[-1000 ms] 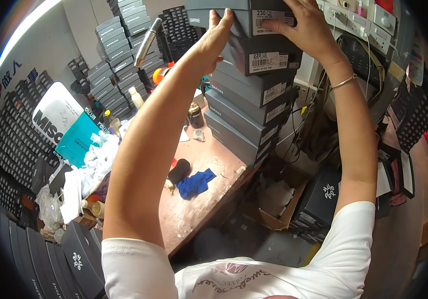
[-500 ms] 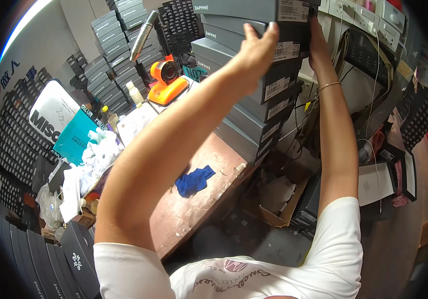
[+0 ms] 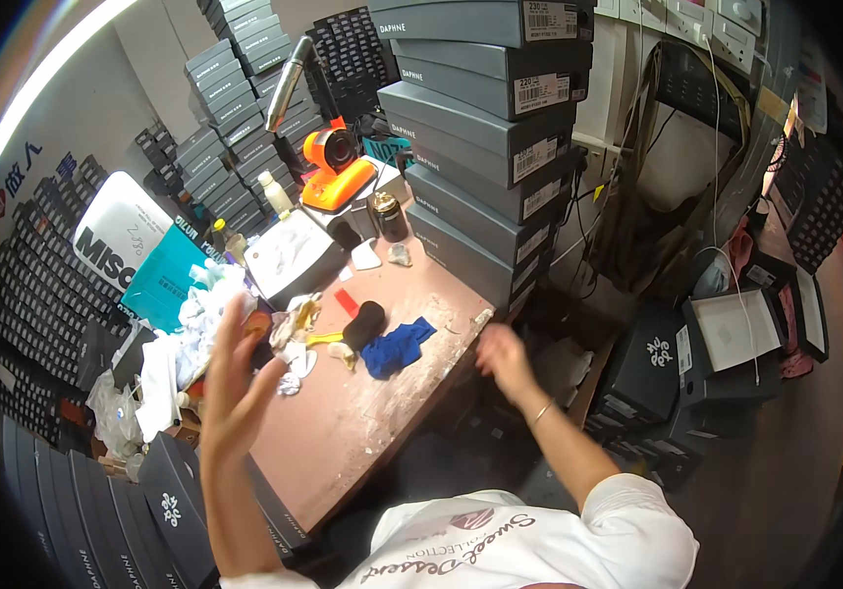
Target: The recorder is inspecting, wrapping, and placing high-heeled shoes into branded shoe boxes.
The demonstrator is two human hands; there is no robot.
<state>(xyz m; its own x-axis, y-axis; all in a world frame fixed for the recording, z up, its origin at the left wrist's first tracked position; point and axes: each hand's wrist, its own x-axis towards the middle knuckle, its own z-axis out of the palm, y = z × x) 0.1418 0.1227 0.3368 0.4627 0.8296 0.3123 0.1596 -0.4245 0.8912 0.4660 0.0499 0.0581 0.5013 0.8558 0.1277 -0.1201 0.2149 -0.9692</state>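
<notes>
My left hand (image 3: 237,385) is raised over the worn wooden table (image 3: 362,422), fingers spread, holding nothing. My right hand (image 3: 503,358) hangs off the table's right edge, fingers loosely curled and blurred, nothing in it. A tall stack of dark grey shoe boxes (image 3: 485,128) stands at the far right end of the table, apart from both hands. On the table between the hands lie a blue cloth (image 3: 397,346), a black roll (image 3: 363,324) and a small red piece (image 3: 347,302).
An orange machine (image 3: 336,172), a dark jar (image 3: 391,216), a bottle (image 3: 275,192) and a white box (image 3: 292,257) sit at the table's far end. Crumpled paper and bags (image 3: 186,334) pile at left. Open black boxes (image 3: 735,344) lie on the floor at right.
Both hands have come down from the top box of the grey stack. The left now hovers over the table, the right has dropped beside the table's edge.
</notes>
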